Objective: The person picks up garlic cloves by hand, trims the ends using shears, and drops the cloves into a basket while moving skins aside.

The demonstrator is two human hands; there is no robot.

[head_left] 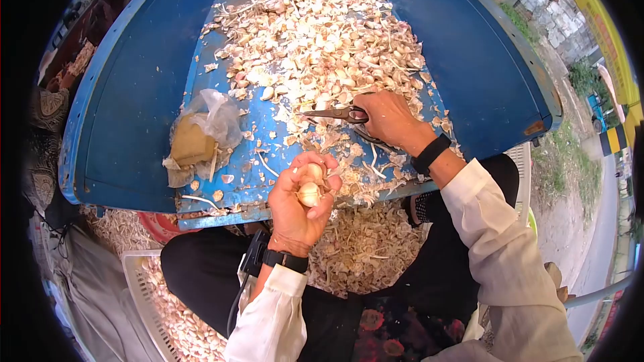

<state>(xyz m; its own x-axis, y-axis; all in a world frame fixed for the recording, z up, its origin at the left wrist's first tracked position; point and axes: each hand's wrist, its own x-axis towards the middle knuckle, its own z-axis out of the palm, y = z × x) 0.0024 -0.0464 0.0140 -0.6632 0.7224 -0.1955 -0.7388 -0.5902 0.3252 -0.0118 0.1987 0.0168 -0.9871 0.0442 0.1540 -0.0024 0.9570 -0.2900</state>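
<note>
Garlic cloves (pixel 309 194) rest in my left hand (pixel 298 211), whose fingers curl around them just over the front edge of the blue metal tray (pixel 161 94). My right hand (pixel 389 119) grips dark scissors (pixel 332 113) by the handles, with the blades pointing left over the tray, apart from the cloves I hold. Behind both hands a large heap of loose garlic cloves and skins (pixel 322 40) covers the middle of the tray.
A clear plastic bag with a yellowish block (pixel 193 142) lies on the tray's left. Below, a white crate (pixel 137 281) holds cloves, and peelings (pixel 362 248) pile between my legs. Grey cloth (pixel 100 288) is at lower left; a road (pixel 590 248) runs at far right.
</note>
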